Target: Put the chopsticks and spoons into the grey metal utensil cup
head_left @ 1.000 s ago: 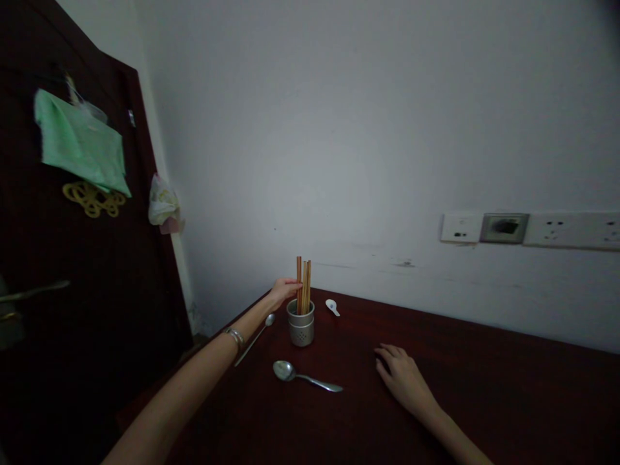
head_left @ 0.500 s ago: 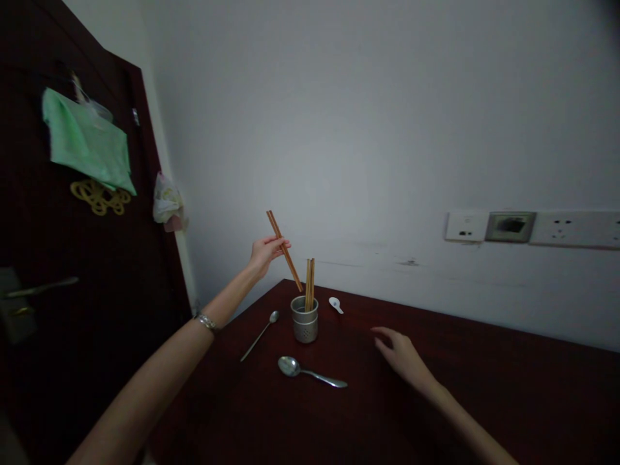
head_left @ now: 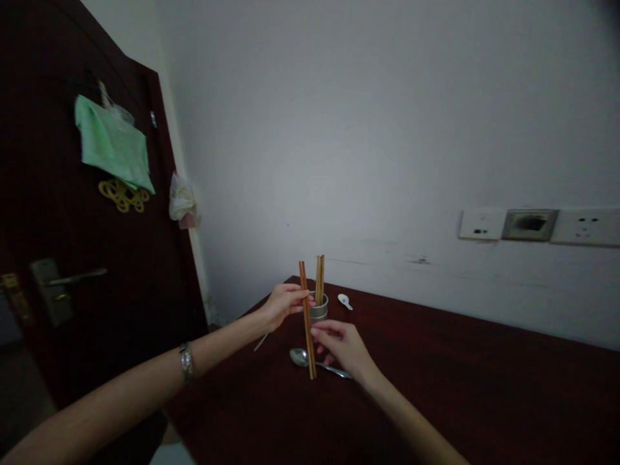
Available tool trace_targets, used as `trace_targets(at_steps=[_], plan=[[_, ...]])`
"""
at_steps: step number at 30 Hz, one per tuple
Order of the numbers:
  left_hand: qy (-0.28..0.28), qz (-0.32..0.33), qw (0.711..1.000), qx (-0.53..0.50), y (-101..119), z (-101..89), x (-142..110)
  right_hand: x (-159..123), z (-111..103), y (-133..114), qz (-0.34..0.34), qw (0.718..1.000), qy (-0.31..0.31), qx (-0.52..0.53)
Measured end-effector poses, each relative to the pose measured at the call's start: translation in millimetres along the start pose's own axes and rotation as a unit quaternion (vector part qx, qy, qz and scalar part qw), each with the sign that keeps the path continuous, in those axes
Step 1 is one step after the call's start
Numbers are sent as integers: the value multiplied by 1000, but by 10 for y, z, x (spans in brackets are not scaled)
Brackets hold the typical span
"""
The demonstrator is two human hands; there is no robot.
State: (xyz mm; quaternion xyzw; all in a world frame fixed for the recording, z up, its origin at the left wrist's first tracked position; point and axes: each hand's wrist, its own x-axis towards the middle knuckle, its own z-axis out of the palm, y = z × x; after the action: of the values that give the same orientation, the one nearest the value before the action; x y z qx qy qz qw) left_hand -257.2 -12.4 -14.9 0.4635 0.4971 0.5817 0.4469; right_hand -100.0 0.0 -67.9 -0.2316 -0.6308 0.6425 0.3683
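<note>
My left hand (head_left: 285, 305) pinches a pair of brown wooden chopsticks (head_left: 307, 316) near their upper part, and they stand almost upright in front of the metal holder. My right hand (head_left: 345, 349) has its thumb and fingertips closed at the chopsticks' right side, lower down. Behind the hands is a grey metal cup-like holder (head_left: 318, 314), partly hidden, with several lighter chopsticks (head_left: 320, 279) standing in it. A metal spoon (head_left: 299, 356) lies on the table behind the chopsticks' lower ends. The thin handle of another spoon (head_left: 260, 342) shows below my left wrist; its bowl is hidden.
A small white spoon (head_left: 344, 301) lies behind the holder on the dark red table (head_left: 436, 374). The table meets a white wall with sockets (head_left: 482, 225) at right. On the left stands a dark door (head_left: 97, 226) with a green cloth (head_left: 113, 142) hanging.
My left hand has brought the chopsticks down and toward me, turning them from slanted to nearly upright. My right hand has moved left to them. The view has shifted slightly left.
</note>
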Motion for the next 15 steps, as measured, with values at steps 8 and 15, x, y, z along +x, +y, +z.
trace_targets(at_steps=[8, 15], plan=[[-10, -38, 999, 30, -272, -288, -120, 37, 210, 335, 80, 996, -15, -43], [41, -105, 976, 188, -314, -1005, 199, -142, 354, 610, 168, 969, -70, -165]])
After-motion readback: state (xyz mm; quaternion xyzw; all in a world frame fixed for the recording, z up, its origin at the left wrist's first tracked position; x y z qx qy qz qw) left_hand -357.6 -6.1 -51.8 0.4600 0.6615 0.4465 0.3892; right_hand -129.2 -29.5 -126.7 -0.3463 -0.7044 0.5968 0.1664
